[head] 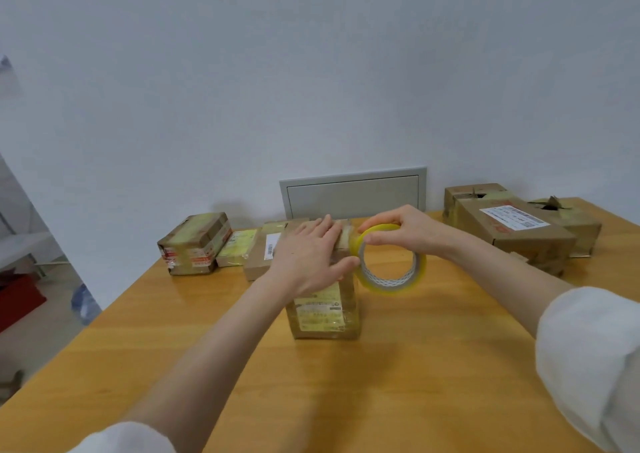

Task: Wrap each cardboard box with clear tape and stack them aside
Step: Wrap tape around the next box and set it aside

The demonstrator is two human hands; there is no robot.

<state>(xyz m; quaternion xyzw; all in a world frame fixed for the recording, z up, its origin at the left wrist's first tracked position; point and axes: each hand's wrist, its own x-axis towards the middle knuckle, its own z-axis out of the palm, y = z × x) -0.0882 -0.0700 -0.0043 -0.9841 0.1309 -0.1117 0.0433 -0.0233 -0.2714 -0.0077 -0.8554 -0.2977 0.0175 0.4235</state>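
Note:
A cardboard box [325, 310] with a yellowish label under clear tape stands upright in the middle of the wooden table [173, 348]. My left hand [308, 255] lies flat on its top, fingers straight, thumb over the right edge. My right hand [401, 227] pinches a roll of clear tape [389, 262] with a yellowish rim, held against the box's upper right side.
Taped boxes [194, 245] lie in a row at the back left, near the table's left edge, with a flat box [259, 257] beside them. Larger torn boxes [512, 227] sit at the back right. A grey wall panel [353, 193] is behind.

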